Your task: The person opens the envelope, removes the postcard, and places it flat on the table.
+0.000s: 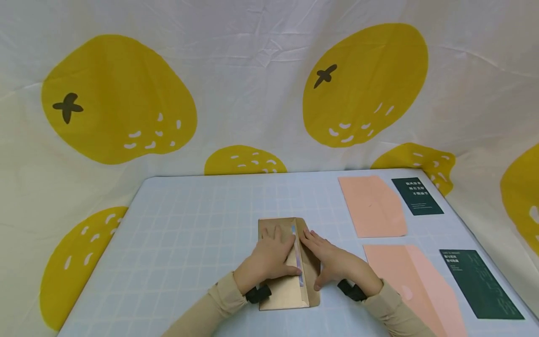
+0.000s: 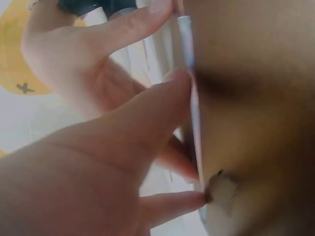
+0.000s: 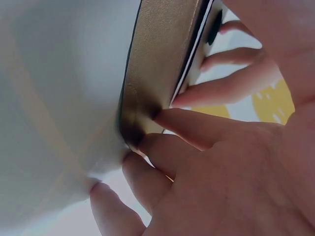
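A gold-brown envelope (image 1: 275, 297) lies on the table before me, its flap (image 1: 310, 285) folded out to the right. Along the flap's fold shows a narrow pale blue and purple strip (image 1: 298, 260); whether it is a card's edge is hard to tell. My left hand (image 1: 271, 257) rests on the envelope's body with fingers spread, the thumb touching the strip. On the flap side, my right hand (image 1: 337, 263) touches the flap with extended fingertips. The right wrist view shows these fingers (image 3: 184, 152) against the flap's corner.
To the right lie a pink envelope (image 1: 370, 206) and a second pink envelope (image 1: 391, 276) nearer me. Beside them are a small dark green card (image 1: 417, 196) and a larger dark green card (image 1: 480, 283). A fruit-patterned cloth (image 1: 252, 103) hangs behind the table.
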{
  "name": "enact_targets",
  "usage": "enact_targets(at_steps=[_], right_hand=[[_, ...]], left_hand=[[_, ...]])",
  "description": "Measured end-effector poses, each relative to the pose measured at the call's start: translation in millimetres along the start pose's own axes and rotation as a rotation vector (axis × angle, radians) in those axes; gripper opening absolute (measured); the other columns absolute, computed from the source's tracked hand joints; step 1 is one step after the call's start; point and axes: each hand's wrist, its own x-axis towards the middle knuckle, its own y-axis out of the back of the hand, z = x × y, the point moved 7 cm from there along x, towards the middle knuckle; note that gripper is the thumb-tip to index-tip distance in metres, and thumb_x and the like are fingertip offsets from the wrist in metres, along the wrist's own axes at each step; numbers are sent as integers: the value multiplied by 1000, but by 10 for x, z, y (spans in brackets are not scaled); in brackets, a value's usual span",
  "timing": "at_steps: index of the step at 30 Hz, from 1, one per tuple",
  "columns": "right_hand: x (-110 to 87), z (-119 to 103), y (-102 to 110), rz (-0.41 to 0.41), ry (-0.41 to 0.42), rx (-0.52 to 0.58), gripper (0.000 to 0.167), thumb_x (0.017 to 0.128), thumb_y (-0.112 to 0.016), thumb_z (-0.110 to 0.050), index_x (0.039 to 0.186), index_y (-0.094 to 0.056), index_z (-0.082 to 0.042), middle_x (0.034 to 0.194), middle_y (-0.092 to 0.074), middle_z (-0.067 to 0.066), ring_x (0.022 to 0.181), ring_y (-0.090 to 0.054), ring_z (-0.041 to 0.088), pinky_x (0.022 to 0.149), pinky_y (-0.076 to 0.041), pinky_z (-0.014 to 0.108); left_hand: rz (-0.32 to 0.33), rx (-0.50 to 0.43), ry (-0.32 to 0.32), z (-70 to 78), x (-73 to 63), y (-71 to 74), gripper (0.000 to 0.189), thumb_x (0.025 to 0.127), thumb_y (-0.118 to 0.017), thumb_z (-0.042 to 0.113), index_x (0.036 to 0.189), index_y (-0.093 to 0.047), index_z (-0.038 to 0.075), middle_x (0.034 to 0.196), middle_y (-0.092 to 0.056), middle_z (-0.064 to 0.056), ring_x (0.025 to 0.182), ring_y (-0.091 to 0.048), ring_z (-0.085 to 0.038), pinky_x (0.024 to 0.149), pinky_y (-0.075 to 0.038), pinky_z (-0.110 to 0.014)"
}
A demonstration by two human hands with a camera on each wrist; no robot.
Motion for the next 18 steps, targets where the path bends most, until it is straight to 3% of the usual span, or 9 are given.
enact_targets(at_steps=[3, 8, 18], right_hand=[[4, 9, -5, -1, -11, 1, 119, 61, -95, -12, 156, -24, 1, 164, -12, 18, 150, -9, 37, 113, -23, 60], [10, 26, -14, -1, -12, -1, 119, 61, -95, -13, 155, -24, 1, 164, -12, 19, 150, -9, 38, 113, -23, 60], [12, 40, -11, 0, -1, 2, 119, 62, -95, -15, 156, -24, 1, 164, -12, 19, 150, -9, 38, 113, -22, 61]], left_hand=[[4, 37, 24, 24, 8, -9, 96, 82, -55, 78, 154, -37, 17, 149, -36, -33, 128, -41, -59, 103, -41, -58], [21, 23, 74, 43, 3, -27, 95, 81, -54, 79, 154, -37, 20, 149, -35, -33, 126, -39, -63, 78, -56, -53], [33, 12, 109, 60, 24, -58, 95, 81, -54, 79, 153, -38, 19, 150, -33, -31, 127, -37, -63, 75, -56, -55]])
